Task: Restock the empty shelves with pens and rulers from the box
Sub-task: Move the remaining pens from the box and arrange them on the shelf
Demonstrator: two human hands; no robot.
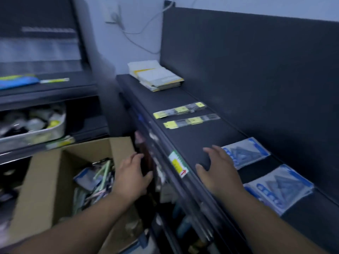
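– Up on the black top shelf point(201, 142), right side of the scene, what's the right hand point(218, 173) doing? Looks empty to me.

– Yep, nothing in it. Fingers spread and relaxed, palm down over the near part of the shelf, just beside the farther of two blue-edged packs point(245, 153). The other pack point(280, 187) lies nearer, to the right of the wrist.

– And the left hand point(132, 173)?

– Lower down, in front of the shelf's front edge, right next to the cardboard box point(45, 180). The fingers look a bit curled toward something dark, but it's so blurry I honestly can't tell if it's gripping anything.

– So where's the actual stock?

– The pens point(102, 173) are a jumbled pile inside the box, low on the left. Two rulers point(180, 109) in clear sleeves with yellow labels lie side by side farther along the shelf, well apart from the right hand. There's also a stack of white-and-yellow packs point(156, 76) at the far end.
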